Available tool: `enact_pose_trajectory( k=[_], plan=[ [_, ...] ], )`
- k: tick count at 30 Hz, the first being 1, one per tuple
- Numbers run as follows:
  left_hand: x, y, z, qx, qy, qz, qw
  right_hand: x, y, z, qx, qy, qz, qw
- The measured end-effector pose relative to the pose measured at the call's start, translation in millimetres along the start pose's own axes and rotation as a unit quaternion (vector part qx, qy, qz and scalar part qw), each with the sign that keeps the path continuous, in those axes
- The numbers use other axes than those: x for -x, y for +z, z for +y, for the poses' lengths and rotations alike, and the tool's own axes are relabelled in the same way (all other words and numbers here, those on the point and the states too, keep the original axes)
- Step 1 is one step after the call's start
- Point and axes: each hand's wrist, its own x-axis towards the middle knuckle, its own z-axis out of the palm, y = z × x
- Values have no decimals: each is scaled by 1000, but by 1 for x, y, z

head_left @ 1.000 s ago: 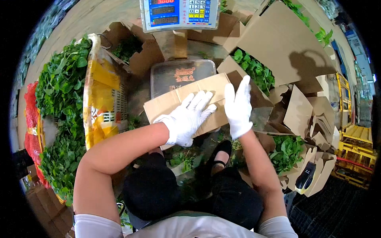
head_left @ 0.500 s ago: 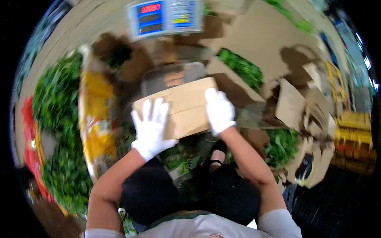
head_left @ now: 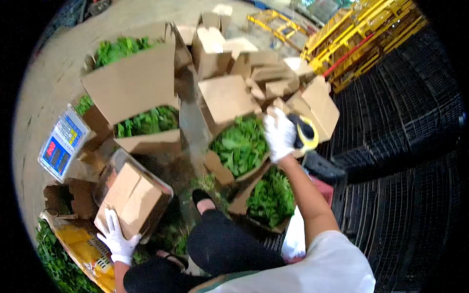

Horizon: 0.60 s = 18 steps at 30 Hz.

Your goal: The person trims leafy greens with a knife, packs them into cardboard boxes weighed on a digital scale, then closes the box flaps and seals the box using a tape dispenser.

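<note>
A closed cardboard box [head_left: 131,194] rests on the scale's platform [head_left: 116,163] at the lower left. My left hand [head_left: 117,240], in a white glove, lies against the box's near side with its fingers spread. Over to the right my right hand [head_left: 280,135], also gloved, is beside a black and yellow tape dispenser [head_left: 306,133] at the edge of an open carton. Its fingers are bent and blurred, and whether they grip anything is hidden. The scale's display [head_left: 63,142] stands beyond the box, at the left.
Open cartons with leafy greens [head_left: 240,146] stand in front of me, and another [head_left: 271,198] is below my right forearm. A basket with yellow wrapping [head_left: 80,244] is at the lower left. Black stacked crates [head_left: 391,112] and yellow racks [head_left: 351,36] stand on the right.
The view has turned to the right. My right hand has left the box and reached over to the tape dispenser. My left hand has stayed at the box.
</note>
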Motion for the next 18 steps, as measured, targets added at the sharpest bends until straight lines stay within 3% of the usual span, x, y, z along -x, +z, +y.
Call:
enact_pose_trajectory(
  k=[2, 3, 4, 5, 7, 10, 12, 14, 16, 18],
  plan=[
    [5, -18, 13, -9, -49, -35, 998, -11, -11, 83, 147, 54, 24, 987],
    [7, -19, 12, 36, -43, -25, 998, -18, -47, 63, 160, 89, -91, 979],
    [8, -4, -3, 73, 27, 36, 996, -10, -20, 128, 154, 86, 9, 984],
    [8, 2, -7, 84, 41, 65, 993, -9, -22, 139, 194, 122, -48, 972],
    [9, 20, -17, 97, 69, 105, 987, -6, -16, 154, 295, 223, -267, 890],
    [13, 27, -22, 145, 87, 147, 975, 0, -18, 164, 306, 161, -245, 906],
    [15, 23, -22, 171, 71, 165, 969, -4, -24, 158, 290, 180, -276, 899],
    [10, 24, -26, 151, 96, 167, 970, -4, -21, 181, 233, 181, -250, 922],
    [5, 24, -32, 136, 118, 164, 970, -5, -25, 185, -46, 258, -206, 943],
    [2, 14, -31, 145, 113, 126, 975, -8, -47, 144, -226, 248, -197, 921]
  ],
)
